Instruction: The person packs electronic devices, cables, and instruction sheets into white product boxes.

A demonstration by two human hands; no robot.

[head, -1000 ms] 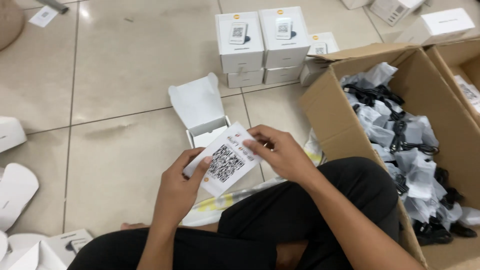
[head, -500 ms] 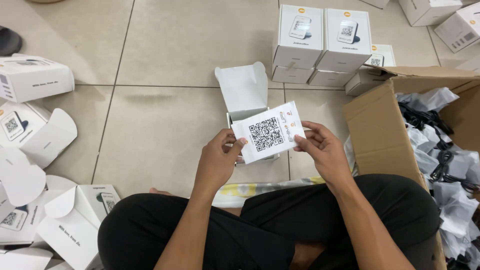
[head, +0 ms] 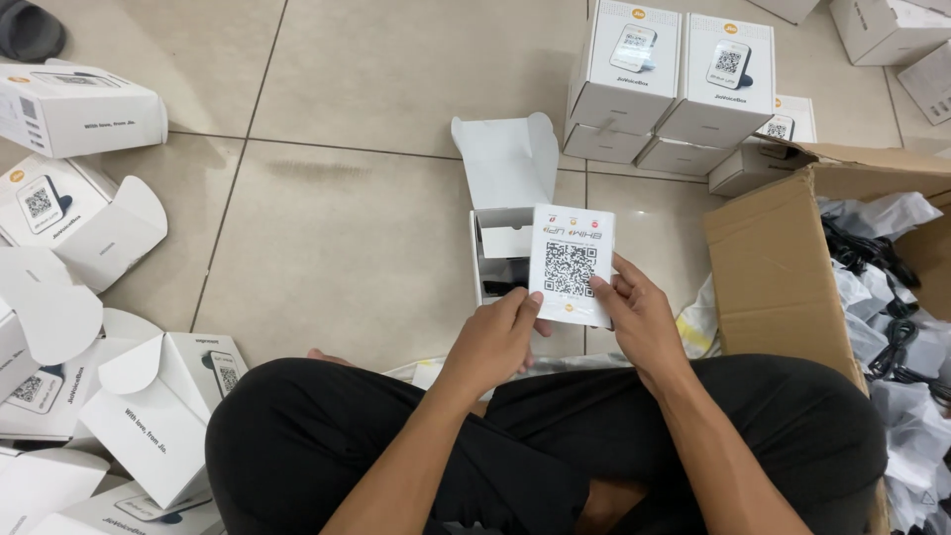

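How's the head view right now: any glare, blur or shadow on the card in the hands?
Head view: even, soft light; the card is sharp, no glare on it, its square code pattern crisp. The left hand and right hand show no motion blur. Only faint shadows fall beside the open box on the floor. Boxes at the frame edges look slightly stretched.
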